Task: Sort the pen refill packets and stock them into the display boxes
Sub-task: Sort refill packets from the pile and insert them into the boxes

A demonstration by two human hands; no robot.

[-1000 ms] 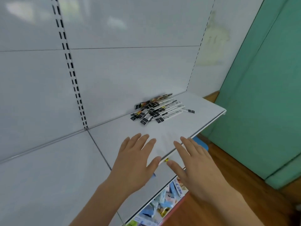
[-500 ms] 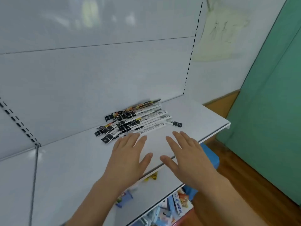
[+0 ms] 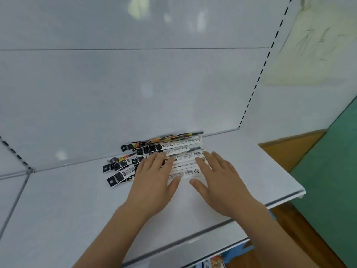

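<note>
Packets (image 3: 179, 150) bear unreadable print; left hand (image 3: 152, 182) and right hand (image 3: 222, 182) lie flat, fingers spread

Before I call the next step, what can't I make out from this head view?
- Packet count: the pile of refill packets overlaps, and the left hand and right hand cover its near side.
- Label text: too small and blurred.
- Display boxes: none in view.
- Lower shelf goods: cut off by the bottom edge.
</note>
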